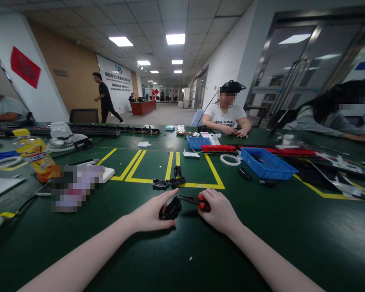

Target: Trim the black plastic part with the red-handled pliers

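Note:
My left hand (153, 211) is closed round a black plastic part (172, 209), thumb below it and fingers above. Across from it, my right hand (216, 209) grips the red handles of a pair of pliers (203, 202). The thin dark jaws point left, close to the upper right side of the black part; whether they touch it I cannot tell. Just beyond my hands, several small black pieces (160, 183) lie at the yellow tape line on the green table (182, 259). A small white scrap (190, 258) lies nearer to me.
Blue bins (267, 164) and a white ring (230, 159) stand at the right. A bottle (38, 156), a small fan (68, 142) and a white ring are at the left. People sit across the table; another person walks behind.

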Demonstrator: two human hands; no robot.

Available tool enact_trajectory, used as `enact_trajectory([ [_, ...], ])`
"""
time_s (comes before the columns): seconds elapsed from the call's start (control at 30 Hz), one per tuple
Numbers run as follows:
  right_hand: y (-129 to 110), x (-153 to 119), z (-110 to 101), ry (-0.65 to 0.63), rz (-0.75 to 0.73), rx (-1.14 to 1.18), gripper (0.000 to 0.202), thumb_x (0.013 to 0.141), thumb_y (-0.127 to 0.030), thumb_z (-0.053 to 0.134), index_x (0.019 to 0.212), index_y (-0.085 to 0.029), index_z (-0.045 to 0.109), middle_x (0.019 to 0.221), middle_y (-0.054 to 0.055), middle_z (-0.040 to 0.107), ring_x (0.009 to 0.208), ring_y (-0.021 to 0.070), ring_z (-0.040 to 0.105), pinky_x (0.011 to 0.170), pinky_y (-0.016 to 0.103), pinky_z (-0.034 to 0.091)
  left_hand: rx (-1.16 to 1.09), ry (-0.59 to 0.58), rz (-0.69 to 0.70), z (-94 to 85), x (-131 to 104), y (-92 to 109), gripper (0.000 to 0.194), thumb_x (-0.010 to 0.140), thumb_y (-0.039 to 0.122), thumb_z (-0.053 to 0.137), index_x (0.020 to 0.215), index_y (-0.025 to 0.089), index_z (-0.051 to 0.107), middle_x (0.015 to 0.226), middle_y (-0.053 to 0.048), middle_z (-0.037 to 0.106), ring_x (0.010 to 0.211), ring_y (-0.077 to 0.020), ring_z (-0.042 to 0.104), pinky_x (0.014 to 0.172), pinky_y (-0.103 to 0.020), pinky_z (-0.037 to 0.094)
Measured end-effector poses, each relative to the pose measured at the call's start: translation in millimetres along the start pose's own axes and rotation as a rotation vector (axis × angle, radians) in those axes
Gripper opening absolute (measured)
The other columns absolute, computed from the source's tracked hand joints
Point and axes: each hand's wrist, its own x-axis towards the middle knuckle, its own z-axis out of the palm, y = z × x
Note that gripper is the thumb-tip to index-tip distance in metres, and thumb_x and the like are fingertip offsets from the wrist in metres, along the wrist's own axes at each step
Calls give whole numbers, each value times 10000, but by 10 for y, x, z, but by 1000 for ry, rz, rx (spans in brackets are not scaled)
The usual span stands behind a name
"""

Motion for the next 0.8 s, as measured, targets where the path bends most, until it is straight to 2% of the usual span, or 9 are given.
enact_trajectory([
  [0.07, -2, 0, -1, 3, -3, -4, 201, 741, -218, 643, 937, -197, 603, 997, 73, 646, 931, 235, 592, 818, 358, 459, 38, 13, 16, 5, 7, -19, 950, 752, 412, 739, 1523, 269, 201, 1362, -127, 504, 911, -246, 622, 716, -346, 528],
  [0.13, -2, 1, 0, 4, -3, -5, 198, 740, -216, 644, 932, -196, 602, 998, 74, 646, 930, 236, 592, 814, 357, 460, 86, 25, 33, 15, 22, -60, 994, 736, 438, 752, 1530, 286, 173, 1494, -126, 372, 1064, -293, 590, 826, -398, 524],
  [0.2, 1, 1, 1, 0, -5, -2, 198, 744, -216, 642, 936, -195, 602, 1004, 76, 644, 936, 238, 590, 817, 360, 459, 125, 36, 55, 25, 42, -114, 1033, 726, 467, 759, 1536, 279, 146, 1561, -121, 256, 1234, -336, 494, 970, -460, 467],
  [0.27, 4, 0, 2, -7, -8, 2, 203, 748, -214, 637, 947, -191, 602, 1006, 77, 643, 942, 239, 588, 822, 365, 459, 160, 39, 78, 33, 60, -165, 1068, 726, 508, 753, 1542, 249, 115, 1588, -130, 183, 1376, -361, 339, 1091, -505, 356],
  [0.33, 8, 0, 5, -8, -12, 3, 206, 752, -216, 632, 954, -191, 601, 1003, 75, 642, 942, 239, 588, 823, 367, 459, 206, 14, 99, 39, 71, -197, 1088, 751, 555, 718, 1549, 224, 57, 1606, -138, 113, 1450, -361, 188, 1147, -522, 260],
  [0.43, 14, 3, 13, -1, -19, -5, 196, 743, -219, 632, 934, -197, 597, 991, 72, 641, 929, 237, 591, 808, 363, 461, 265, -43, 129, 47, 74, -202, 1079, 814, 586, 640, 1545, 201, -54, 1617, -140, 31, 1473, -342, 123, 1169, -501, 217],
  [0.63, 6, 9, 3, -11, -10, 7, 197, 741, -215, 634, 934, -195, 598, 1005, 76, 641, 933, 239, 586, 813, 363, 460, 307, -74, 137, 61, 55, -152, 1084, 841, 637, 572, 1534, 163, -113, 1612, -163, 0, 1470, -351, 137, 1181, -493, 183],
  [0.73, -1, 9, -9, -20, 1, 11, 202, 745, -217, 641, 942, -194, 602, 1011, 76, 642, 943, 241, 586, 822, 366, 461, 288, -85, 116, 61, 49, -134, 1031, 861, 631, 548, 1542, 157, -65, 1609, -166, 75, 1462, -344, 177, 1183, -488, 186],
  [0.8, -2, 9, -10, -26, 5, 10, 204, 748, -217, 643, 946, -192, 604, 1006, 75, 643, 945, 241, 587, 823, 366, 463, 248, -67, 78, 57, 48, -121, 991, 877, 596, 550, 1545, 168, -44, 1592, -163, 179, 1445, -332, 238, 1171, -482, 223],
])
